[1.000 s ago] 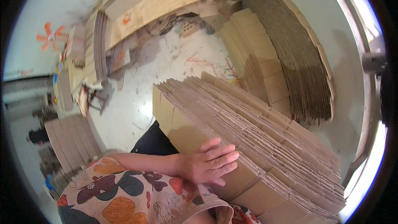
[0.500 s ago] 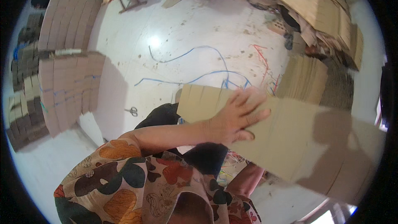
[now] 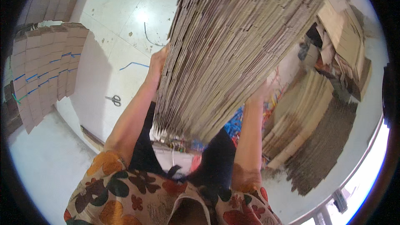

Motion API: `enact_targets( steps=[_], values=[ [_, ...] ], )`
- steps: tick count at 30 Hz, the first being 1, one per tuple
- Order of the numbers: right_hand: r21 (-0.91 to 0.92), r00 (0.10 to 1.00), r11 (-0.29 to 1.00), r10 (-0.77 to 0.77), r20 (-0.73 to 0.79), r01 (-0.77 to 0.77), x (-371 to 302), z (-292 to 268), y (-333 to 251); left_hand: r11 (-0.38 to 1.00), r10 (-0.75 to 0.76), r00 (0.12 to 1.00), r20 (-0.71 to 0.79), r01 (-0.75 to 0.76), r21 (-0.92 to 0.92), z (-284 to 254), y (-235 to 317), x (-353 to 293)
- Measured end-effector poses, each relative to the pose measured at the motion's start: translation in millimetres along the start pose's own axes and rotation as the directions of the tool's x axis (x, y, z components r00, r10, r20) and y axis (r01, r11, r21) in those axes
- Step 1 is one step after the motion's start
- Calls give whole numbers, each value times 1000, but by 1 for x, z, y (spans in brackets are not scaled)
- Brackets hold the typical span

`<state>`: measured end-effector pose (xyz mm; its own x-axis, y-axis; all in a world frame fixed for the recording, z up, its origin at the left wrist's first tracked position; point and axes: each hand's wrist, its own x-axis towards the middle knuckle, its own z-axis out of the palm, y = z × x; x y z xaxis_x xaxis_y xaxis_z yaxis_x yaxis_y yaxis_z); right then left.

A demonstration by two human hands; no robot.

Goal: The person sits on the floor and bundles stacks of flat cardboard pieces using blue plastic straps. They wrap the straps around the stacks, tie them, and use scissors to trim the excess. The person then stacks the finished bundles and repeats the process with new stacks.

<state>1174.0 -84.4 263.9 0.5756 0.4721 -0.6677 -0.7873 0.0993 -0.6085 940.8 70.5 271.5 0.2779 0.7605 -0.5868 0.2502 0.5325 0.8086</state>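
Note:
A thick stack of flat cardboard sheets (image 3: 229,54) stands up in front of me, its many layered edges facing the camera. Against its left side my left hand (image 3: 157,63) is closed, the fingertips hidden behind the cardboard. My right hand (image 3: 259,92) presses the stack's right side; it is blurred and partly covered by the sheets. The stack hangs between my two forearms, over my knees in dark trousers.
Tied cardboard bundles (image 3: 46,64) stand at the left. Scissors (image 3: 113,100) and a blue strap (image 3: 134,64) lie on the pale floor. More cardboard stacks (image 3: 318,141) lean at the right. Blue and red strap scraps (image 3: 234,123) lie beneath the held stack.
The cardboard that lay flat under my spread left hand is now lifted upright between both hands, its edges turned toward me. My left hand has moved left to its side.

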Motion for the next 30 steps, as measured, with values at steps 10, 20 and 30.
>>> enact_targets(
  steps=[10,20,30],
  values=[
    [-406,907,818,310,-284,-407,128,-75,159,953,-274,962,-11,270,-134,-53,-177,103],
    [-393,955,900,259,141,-187,183,-142,242,982,-4,989,148,-24,188,-54,-265,142],
    [-561,942,825,136,307,64,204,-142,234,947,239,961,142,-263,187,-57,-317,163]
  ],
)
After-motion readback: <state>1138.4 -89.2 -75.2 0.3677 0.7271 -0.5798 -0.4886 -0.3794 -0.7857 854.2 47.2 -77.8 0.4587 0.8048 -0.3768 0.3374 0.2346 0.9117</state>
